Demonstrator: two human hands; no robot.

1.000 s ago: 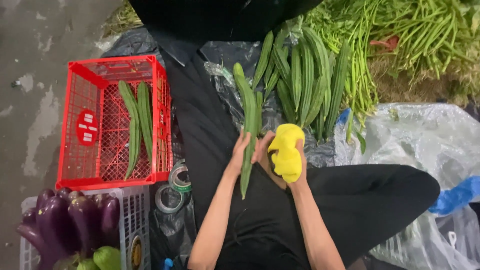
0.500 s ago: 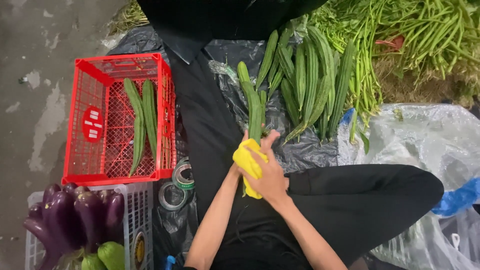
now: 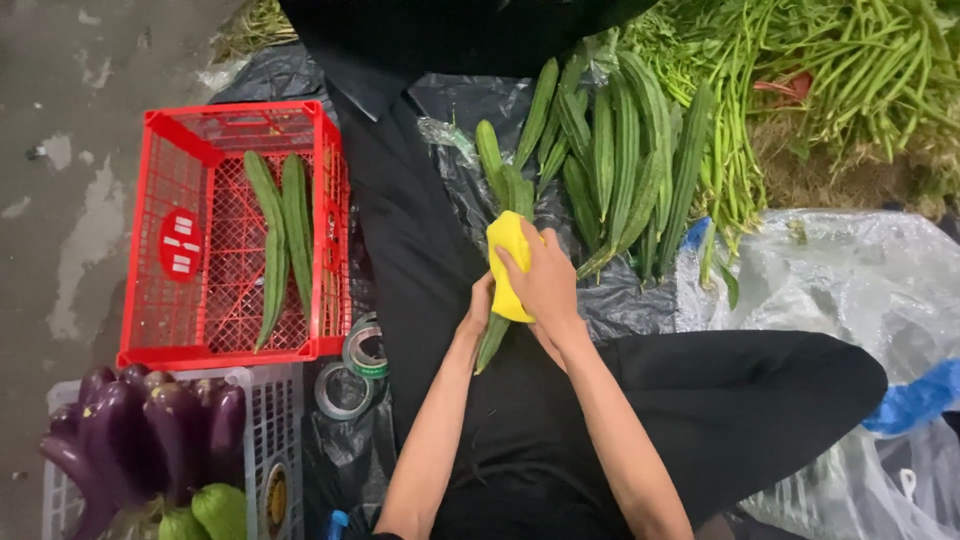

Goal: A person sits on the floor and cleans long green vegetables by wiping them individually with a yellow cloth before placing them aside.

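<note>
A long green ridged gourd (image 3: 496, 170) lies across my lap, pointing away from me. My left hand (image 3: 479, 309) grips its lower part from underneath. My right hand (image 3: 545, 279) presses a yellow cloth (image 3: 508, 257) around the gourd's middle, hiding that stretch of it. The gourd's near tip (image 3: 489, 345) sticks out below the cloth.
A pile of similar gourds (image 3: 620, 160) lies on dark plastic beyond my hands, with long green beans (image 3: 850, 70) at the far right. At the left a red crate (image 3: 170, 240) holds two gourds (image 3: 280, 240). Tape rolls (image 3: 350, 370), purple aubergines (image 3: 150, 420) and clear bags (image 3: 850, 290) surround me.
My right hand with the yellow cloth has moved from beside the gourd onto it and then further up along it. The gourd stays held by my left hand.
</note>
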